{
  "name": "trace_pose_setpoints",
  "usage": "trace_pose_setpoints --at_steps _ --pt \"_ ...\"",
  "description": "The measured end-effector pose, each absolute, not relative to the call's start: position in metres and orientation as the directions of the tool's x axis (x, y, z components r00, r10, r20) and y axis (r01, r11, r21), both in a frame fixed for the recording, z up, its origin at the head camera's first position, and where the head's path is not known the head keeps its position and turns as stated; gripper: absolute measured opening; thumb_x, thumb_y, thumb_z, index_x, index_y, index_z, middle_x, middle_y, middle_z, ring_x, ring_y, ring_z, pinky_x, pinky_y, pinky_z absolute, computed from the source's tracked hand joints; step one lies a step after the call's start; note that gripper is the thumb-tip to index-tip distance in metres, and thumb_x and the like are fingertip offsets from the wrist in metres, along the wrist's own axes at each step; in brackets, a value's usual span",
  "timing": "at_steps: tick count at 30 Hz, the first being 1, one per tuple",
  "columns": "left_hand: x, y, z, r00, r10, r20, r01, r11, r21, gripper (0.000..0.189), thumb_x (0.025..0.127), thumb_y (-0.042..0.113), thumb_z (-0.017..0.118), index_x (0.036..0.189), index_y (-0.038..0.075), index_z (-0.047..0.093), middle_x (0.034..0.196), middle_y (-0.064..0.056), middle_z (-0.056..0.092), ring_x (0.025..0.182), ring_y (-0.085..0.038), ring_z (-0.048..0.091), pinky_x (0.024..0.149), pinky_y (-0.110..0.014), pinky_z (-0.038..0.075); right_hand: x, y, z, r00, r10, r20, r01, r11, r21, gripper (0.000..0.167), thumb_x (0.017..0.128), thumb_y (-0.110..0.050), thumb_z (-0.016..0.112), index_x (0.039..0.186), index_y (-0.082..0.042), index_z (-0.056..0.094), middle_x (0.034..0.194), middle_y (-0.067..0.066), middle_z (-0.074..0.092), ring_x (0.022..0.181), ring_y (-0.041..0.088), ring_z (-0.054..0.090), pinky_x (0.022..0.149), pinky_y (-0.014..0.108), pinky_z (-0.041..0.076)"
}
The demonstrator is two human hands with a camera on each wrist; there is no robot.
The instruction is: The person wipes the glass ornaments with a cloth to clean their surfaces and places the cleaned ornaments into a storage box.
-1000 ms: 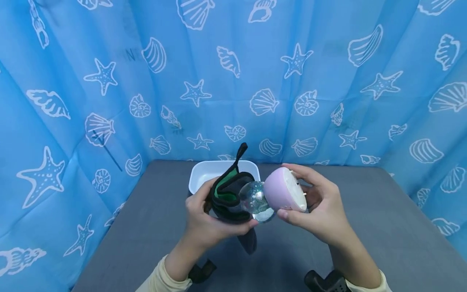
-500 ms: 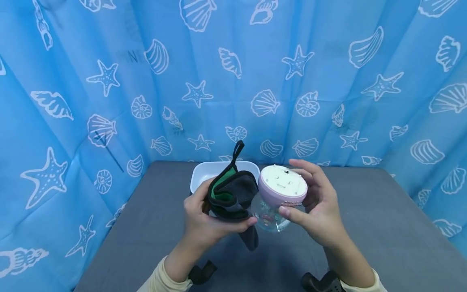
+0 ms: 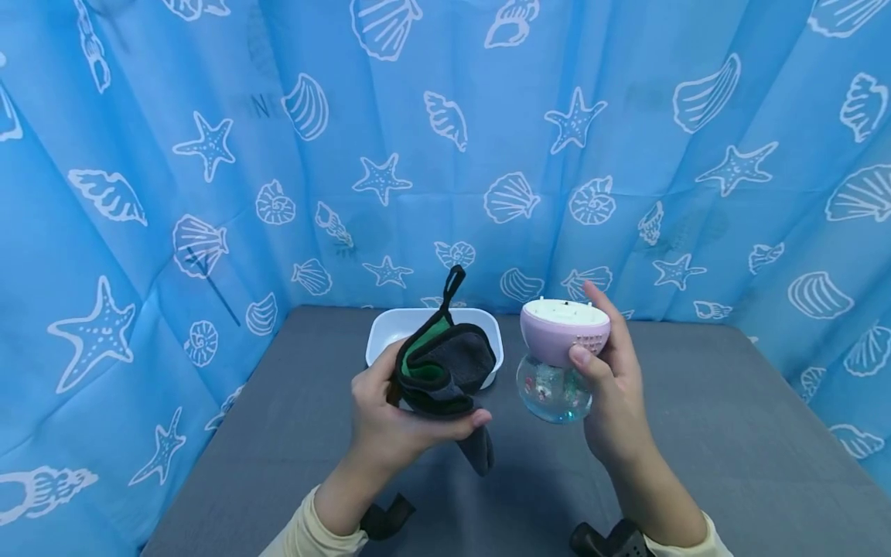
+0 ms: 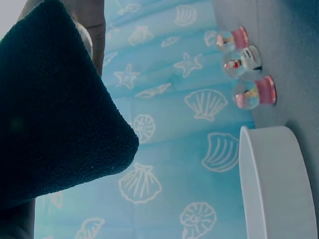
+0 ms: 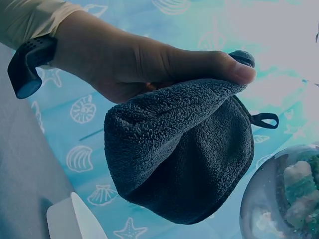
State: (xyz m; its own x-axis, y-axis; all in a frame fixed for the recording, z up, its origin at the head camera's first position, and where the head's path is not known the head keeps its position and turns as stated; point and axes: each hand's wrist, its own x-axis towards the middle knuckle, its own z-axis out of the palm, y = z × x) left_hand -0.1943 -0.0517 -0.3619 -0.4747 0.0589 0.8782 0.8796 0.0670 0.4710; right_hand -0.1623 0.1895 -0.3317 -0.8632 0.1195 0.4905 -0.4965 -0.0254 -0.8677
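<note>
The left hand (image 3: pixel 395 433) is gripping, its thumb (image 3: pixel 465 425) stretching rightward. The right hand (image 3: pixel 616 402) is gripping too, its thumb (image 3: pixel 588 363) pressing from the near side. The left forearm (image 3: pixel 346 501) and right forearm (image 3: pixel 660 495) are slanting forward and inward.

Curtained-off workspace: blue seashell curtain (image 3: pixel 445 224) behind grey table (image 3: pixel 710 418).

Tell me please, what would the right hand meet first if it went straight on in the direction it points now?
Probably the blue curtain: the right hand, holding the snow globe, points up and forward toward it, though depth is unclear.
</note>
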Motion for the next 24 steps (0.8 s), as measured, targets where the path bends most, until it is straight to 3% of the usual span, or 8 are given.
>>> trace_pose_setpoints --at_steps 6,9,16,20,24 --pt "-0.1948 -0.0511 -0.3621 -0.473 0.058 0.879 0.88 0.08 0.468 0.077 0.073 0.041 0.099 0.134 0.006 0.068 0.116 -0.014 0.078 0.104 -0.025 0.078 0.092 -0.031 0.064 -0.1629 0.1906 -0.3315 -0.903 0.083 0.422 -0.427 -0.05 -0.903 0.061 0.104 -0.02 0.046 0.164 -0.026 0.035 0.141 0.011 0.044 0.121 0.03 0.057 0.088 0.031 0.063" --pt "-0.1952 -0.0511 -0.3622 -0.475 0.048 0.879 0.878 0.097 0.469 0.076 0.072 0.042 0.099 0.132 0.006 0.068 0.116 -0.013 0.078 0.103 -0.024 0.077 0.092 -0.029 0.064 -0.1632 0.191 -0.3337 -0.921 0.054 0.386 -0.389 -0.043 -0.92 0.057 0.104 -0.02 0.047 0.159 -0.027 0.033 0.135 0.011 0.052 0.112 0.028 0.066 0.083 0.035 0.065" --pt "-0.1959 -0.0519 -0.361 -0.478 0.029 0.878 0.873 0.129 0.471 0.077 0.07 0.04 0.101 0.132 0.007 0.069 0.117 -0.012 0.078 0.103 -0.024 0.077 0.093 -0.029 0.064 -0.162 0.1924 -0.3355 -0.929 -0.076 0.362 -0.362 -0.015 -0.932 0.026 0.104 -0.012 0.048 0.125 -0.017 0.034 0.111 0.01 0.07 0.089 0.028 0.078 0.077 0.039 0.067" --pt "-0.1954 -0.0504 -0.3605 -0.468 0.048 0.883 0.88 0.115 0.46 0.08 0.069 0.035 0.102 0.134 0.005 0.068 0.119 -0.013 0.078 0.106 -0.026 0.077 0.096 -0.031 0.063 -0.1625 0.1932 -0.3376 -0.918 -0.177 0.355 -0.354 -0.036 -0.934 0.013 0.106 -0.01 0.045 0.117 -0.012 0.039 0.113 0.009 0.068 0.087 0.028 0.078 0.077 0.04 0.068" --pt "-0.1951 -0.049 -0.3612 -0.461 0.062 0.885 0.884 0.114 0.453 0.08 0.068 0.032 0.103 0.133 0.003 0.067 0.119 -0.015 0.077 0.108 -0.027 0.077 0.098 -0.032 0.063 -0.1625 0.1916 -0.3397 -0.91 -0.217 0.354 -0.364 0.01 -0.931 0.011 0.104 -0.01 0.048 0.114 -0.008 0.042 0.114 0.01 0.063 0.092 0.026 0.075 0.078 0.038 0.067"
